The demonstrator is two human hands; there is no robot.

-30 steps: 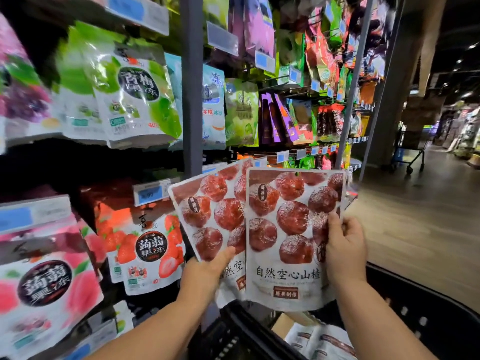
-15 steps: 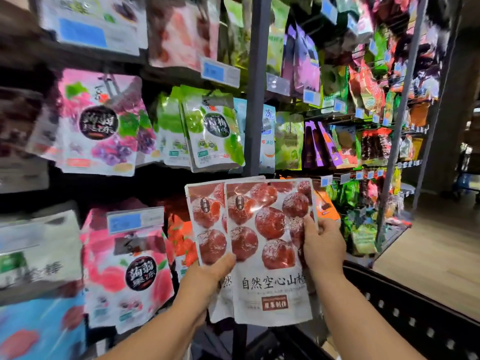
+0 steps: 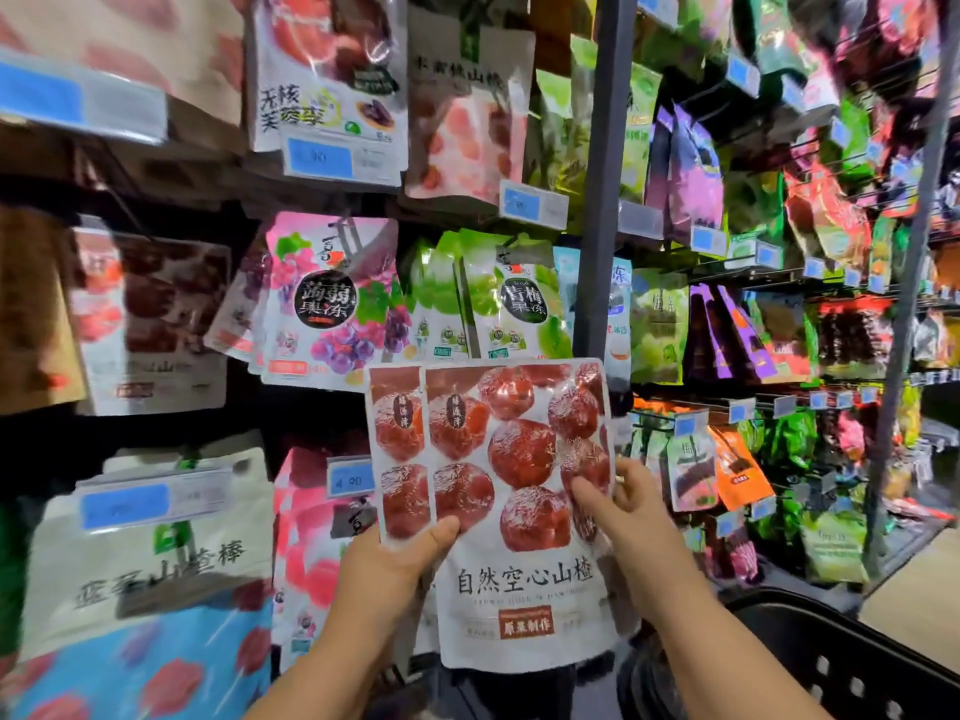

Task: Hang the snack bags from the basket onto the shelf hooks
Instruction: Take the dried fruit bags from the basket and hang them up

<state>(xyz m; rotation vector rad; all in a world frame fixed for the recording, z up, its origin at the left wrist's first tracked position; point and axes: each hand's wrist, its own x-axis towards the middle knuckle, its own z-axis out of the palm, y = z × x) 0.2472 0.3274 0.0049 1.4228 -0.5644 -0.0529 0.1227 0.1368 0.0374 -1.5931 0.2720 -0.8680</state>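
The two snack bags (image 3: 519,485), fanned apart a second ago, now overlap almost fully, held up before the shelf (image 3: 605,200) just under the green bags (image 3: 514,298). The left hand (image 3: 395,563) pinches their lower left; the right hand (image 3: 628,511) grips the right edge.

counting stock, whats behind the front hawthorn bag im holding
A second matching bag, offset left; only its left strip shows. The front bag covers the rest and anything further behind.
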